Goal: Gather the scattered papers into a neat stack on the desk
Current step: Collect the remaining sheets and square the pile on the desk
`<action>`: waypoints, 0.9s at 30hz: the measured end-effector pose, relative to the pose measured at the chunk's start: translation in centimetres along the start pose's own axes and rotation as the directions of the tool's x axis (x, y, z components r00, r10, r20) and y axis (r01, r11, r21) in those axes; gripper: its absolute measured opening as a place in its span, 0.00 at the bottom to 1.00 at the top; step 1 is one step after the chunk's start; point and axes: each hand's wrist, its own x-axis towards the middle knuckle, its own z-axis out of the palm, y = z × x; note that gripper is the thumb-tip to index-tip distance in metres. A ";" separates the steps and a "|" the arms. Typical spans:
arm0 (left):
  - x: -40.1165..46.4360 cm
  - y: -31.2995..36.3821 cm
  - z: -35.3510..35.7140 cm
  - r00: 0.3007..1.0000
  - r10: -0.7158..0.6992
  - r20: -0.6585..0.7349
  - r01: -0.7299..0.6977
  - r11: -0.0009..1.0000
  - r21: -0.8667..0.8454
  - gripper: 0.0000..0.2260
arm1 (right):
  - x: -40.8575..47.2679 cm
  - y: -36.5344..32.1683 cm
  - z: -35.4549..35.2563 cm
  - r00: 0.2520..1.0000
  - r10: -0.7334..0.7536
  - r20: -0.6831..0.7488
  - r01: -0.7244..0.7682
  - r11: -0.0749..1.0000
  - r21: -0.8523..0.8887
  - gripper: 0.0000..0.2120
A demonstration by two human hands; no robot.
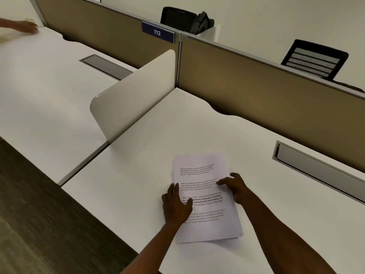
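Observation:
A stack of white printed papers (205,175) lies on the white desk (142,155), its sheets nearly aligned with edges slightly fanned at the left and bottom. My left hand (175,206) rests flat against the stack's left edge, fingers partly over the top sheet. My right hand (235,186) presses on the right side of the stack, fingers spread on the paper. Neither hand lifts the papers.
A cream side divider (134,95) stands left of the desk, a tan partition (266,95) behind it with a sign reading 112 (157,32). A metal cable slot (316,171) sits at the right. Another person's hand (27,26) reaches over the neighbouring desk. Black chairs (314,60) stand beyond.

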 end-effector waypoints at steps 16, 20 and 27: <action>-2.6 -3.0 -1.2 0.992 0.129 0.005 -0.129 0.988 0.079 0.31 | -6.3 4.4 -7.2 0.949 -0.289 0.125 0.262 0.945 0.196 0.18; -3.4 -3.7 -0.9 0.981 0.194 0.011 -0.195 0.979 0.058 0.23 | -7.1 6.8 -6.3 0.963 -0.222 0.153 0.186 0.958 0.217 0.20; -3.5 -6.0 -0.1 0.943 0.322 0.083 -0.330 0.883 0.334 0.34 | -6.6 7.6 -0.5 0.889 -0.456 0.042 0.423 0.783 -0.455 0.17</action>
